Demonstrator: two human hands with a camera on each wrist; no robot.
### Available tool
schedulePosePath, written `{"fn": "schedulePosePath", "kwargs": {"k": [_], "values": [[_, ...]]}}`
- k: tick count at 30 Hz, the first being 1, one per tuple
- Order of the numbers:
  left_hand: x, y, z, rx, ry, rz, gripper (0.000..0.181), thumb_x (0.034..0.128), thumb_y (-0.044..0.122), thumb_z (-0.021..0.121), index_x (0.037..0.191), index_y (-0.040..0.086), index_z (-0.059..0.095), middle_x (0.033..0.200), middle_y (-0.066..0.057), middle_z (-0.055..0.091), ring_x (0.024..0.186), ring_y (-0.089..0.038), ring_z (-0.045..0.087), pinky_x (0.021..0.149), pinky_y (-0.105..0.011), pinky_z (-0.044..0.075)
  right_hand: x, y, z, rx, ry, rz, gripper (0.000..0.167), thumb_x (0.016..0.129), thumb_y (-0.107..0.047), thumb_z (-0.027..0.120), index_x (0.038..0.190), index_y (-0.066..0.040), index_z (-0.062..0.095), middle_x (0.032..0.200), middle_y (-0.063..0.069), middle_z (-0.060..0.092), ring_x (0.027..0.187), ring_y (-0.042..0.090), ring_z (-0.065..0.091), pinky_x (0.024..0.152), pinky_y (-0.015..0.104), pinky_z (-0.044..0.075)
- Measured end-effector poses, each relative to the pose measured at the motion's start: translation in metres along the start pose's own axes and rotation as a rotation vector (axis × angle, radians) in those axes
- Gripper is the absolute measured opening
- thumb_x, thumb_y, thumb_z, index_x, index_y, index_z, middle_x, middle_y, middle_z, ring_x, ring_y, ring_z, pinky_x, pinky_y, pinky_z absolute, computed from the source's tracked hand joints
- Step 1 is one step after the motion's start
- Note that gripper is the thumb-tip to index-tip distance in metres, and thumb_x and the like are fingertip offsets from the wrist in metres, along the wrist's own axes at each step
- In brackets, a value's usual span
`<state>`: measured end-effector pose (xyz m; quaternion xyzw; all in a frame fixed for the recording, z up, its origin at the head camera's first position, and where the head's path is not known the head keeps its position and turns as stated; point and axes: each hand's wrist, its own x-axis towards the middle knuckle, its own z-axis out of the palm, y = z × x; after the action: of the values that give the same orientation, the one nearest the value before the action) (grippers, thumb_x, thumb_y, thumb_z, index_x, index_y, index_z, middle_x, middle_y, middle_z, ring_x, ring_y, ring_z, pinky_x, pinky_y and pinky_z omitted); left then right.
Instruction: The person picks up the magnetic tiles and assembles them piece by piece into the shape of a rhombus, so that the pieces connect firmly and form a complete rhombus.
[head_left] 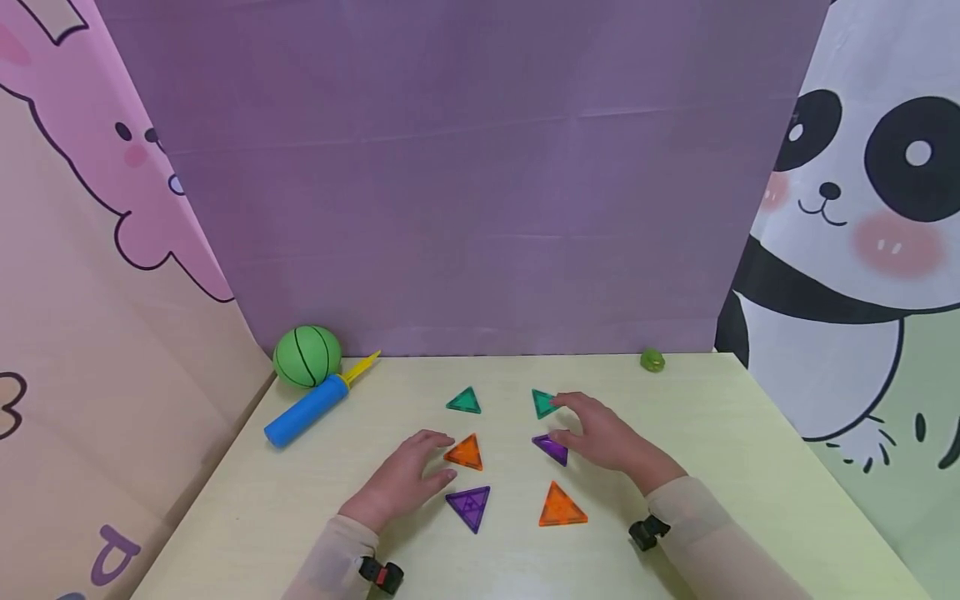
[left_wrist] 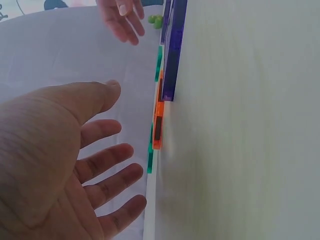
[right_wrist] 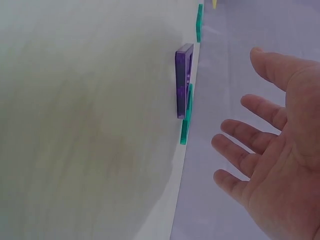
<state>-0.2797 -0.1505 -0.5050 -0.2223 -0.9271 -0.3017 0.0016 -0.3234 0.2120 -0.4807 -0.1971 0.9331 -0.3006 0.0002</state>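
Observation:
Triangular translucent tiles lie flat on the pale table in two columns. In the head view the left column holds a green tile [head_left: 464, 402], an orange tile [head_left: 466, 453] and a purple tile [head_left: 468, 506]. The right column holds another green tile [head_left: 543, 404], a smaller-looking purple tile [head_left: 552, 448] and an orange tile [head_left: 562, 507]. My left hand [head_left: 405, 479] hovers left of the left orange tile, fingers spread, holding nothing. My right hand [head_left: 603, 433] is over the right edges of the right green and purple tiles, partly covering them; the right wrist view shows its fingers spread and holding nothing.
A green ball [head_left: 307, 357] sits at the table's back left corner, touching or close to a blue pump [head_left: 307, 410] with a yellow nozzle. Near the back right edge is a small round green object [head_left: 652, 360]. A purple cloth [head_left: 480, 183] hangs behind the table [head_left: 750, 500].

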Motion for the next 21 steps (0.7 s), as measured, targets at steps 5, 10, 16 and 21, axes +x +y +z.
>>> {"fn": "schedulePosePath", "kwargs": {"k": [5, 10, 16, 21], "values": [[0.000, 0.001, 0.002, 0.000, -0.020, 0.002, 0.050, 0.1032, 0.034, 0.069, 0.148, 0.014, 0.058, 0.149, 0.001, 0.054, 0.140, -0.026, 0.051, 0.115, -0.049, 0.043, 0.006, -0.001, 0.002, -0.008, -0.011, -0.021, 0.061, 0.100, -0.035, 0.073, 0.152, -0.010, 0.052, 0.156, 0.016, 0.047, 0.144, 0.043, 0.043, 0.115, 0.062, 0.038], [0.000, 0.004, 0.003, -0.002, -0.050, 0.016, 0.051, 0.1040, 0.034, 0.068, 0.149, 0.012, 0.057, 0.150, -0.001, 0.053, 0.140, -0.026, 0.050, 0.115, -0.049, 0.043, 0.013, -0.005, 0.002, 0.011, -0.040, -0.016, 0.063, 0.100, -0.036, 0.073, 0.153, -0.010, 0.050, 0.157, 0.016, 0.047, 0.145, 0.041, 0.043, 0.116, 0.061, 0.038], [0.001, 0.007, 0.003, 0.007, -0.070, 0.026, 0.050, 0.1042, 0.033, 0.067, 0.148, 0.010, 0.058, 0.153, -0.007, 0.052, 0.142, -0.029, 0.048, 0.116, -0.051, 0.041, 0.022, -0.007, 0.006, 0.018, -0.069, -0.010, 0.063, 0.100, -0.036, 0.073, 0.153, -0.009, 0.050, 0.158, 0.017, 0.045, 0.145, 0.041, 0.042, 0.117, 0.060, 0.037], [0.002, 0.007, 0.005, 0.007, -0.085, 0.022, 0.049, 0.1040, 0.035, 0.067, 0.146, 0.012, 0.060, 0.153, -0.005, 0.051, 0.142, -0.028, 0.048, 0.116, -0.049, 0.042, 0.029, -0.010, 0.010, 0.010, -0.088, -0.005, 0.062, 0.100, -0.034, 0.074, 0.153, -0.011, 0.051, 0.159, 0.015, 0.045, 0.146, 0.038, 0.043, 0.117, 0.058, 0.037]]}}
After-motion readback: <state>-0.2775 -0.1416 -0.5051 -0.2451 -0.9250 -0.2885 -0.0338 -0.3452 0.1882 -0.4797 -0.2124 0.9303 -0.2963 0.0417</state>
